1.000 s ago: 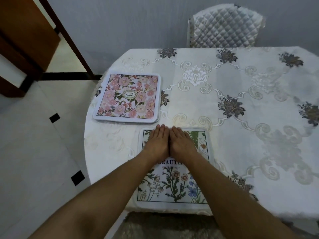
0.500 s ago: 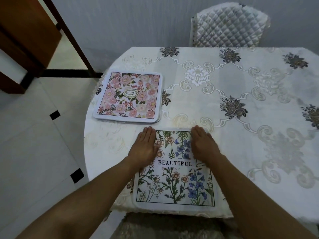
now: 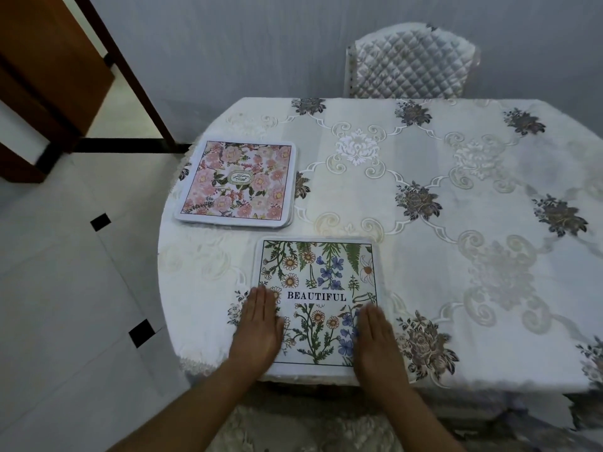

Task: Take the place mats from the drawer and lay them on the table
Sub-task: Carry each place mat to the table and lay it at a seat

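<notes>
A place mat with wildflowers and the word BEAUTIFUL (image 3: 318, 275) lies flat at the table's near edge. My left hand (image 3: 259, 327) rests palm down on its lower left side, fingers together and straight. My right hand (image 3: 375, 339) lies flat on its lower right side the same way. Neither hand grips anything. A pink floral place mat (image 3: 236, 184) lies further back at the table's left, and it looks like the top of a small stack.
The table (image 3: 456, 223) wears a white embroidered cloth with dark flower motifs. A quilted chair (image 3: 411, 62) stands at the far side. White tiled floor (image 3: 65, 288) lies to the left, with a brown door frame (image 3: 130, 70) beyond.
My hands started together at the mat's top middle, spread to its left and right edges, then slid down toward me along its sides. The mat has stayed flat.
</notes>
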`<move>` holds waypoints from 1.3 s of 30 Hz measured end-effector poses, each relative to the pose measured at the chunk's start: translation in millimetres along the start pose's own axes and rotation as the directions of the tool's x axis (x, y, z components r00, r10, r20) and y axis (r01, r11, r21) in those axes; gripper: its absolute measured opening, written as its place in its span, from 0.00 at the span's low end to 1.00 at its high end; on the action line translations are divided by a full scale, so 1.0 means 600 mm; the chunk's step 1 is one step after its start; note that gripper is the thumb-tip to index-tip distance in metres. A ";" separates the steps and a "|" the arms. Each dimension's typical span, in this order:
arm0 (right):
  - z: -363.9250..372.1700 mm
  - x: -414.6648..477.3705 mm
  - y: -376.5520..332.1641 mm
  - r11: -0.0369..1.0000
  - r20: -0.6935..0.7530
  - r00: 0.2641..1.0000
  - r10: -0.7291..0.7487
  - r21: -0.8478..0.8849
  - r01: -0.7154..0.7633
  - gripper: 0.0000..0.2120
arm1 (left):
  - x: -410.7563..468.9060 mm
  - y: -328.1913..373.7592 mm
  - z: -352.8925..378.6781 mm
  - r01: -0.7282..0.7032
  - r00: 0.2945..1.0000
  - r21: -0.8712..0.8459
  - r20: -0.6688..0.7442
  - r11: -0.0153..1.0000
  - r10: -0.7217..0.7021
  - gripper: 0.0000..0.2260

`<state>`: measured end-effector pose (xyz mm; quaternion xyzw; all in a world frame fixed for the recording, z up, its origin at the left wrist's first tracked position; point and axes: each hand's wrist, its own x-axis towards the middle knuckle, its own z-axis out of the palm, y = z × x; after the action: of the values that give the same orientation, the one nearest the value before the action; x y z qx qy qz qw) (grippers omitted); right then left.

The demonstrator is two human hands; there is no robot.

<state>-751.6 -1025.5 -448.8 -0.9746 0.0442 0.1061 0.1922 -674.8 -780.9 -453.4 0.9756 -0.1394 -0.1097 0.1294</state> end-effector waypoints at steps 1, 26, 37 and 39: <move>0.008 -0.037 -0.001 0.999 0.017 1.000 -0.010 0.031 0.010 0.33 | -0.033 0.009 0.005 0.004 1.000 0.002 0.003 1.000 -0.004 0.30; -0.167 -0.092 -0.281 0.957 0.062 0.962 -0.264 -0.107 0.270 0.06 | -0.258 -0.040 -0.235 0.100 0.980 -0.056 -0.166 0.993 -0.108 0.06; -0.038 -0.128 -0.603 0.924 0.097 0.953 -0.288 -0.234 0.303 0.12 | -0.398 -0.345 -0.336 0.045 0.989 0.120 -0.147 0.992 -0.027 0.10; -0.025 -0.128 -0.659 0.923 0.100 0.953 -0.284 -0.239 0.300 0.13 | -0.416 -0.394 -0.359 0.059 0.987 0.122 -0.158 0.991 -0.039 0.11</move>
<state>-773.4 -663.0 -273.8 -0.9828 -0.1215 0.1118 0.0823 -797.1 -438.7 -273.1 0.9905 -0.1114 -0.0274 0.0753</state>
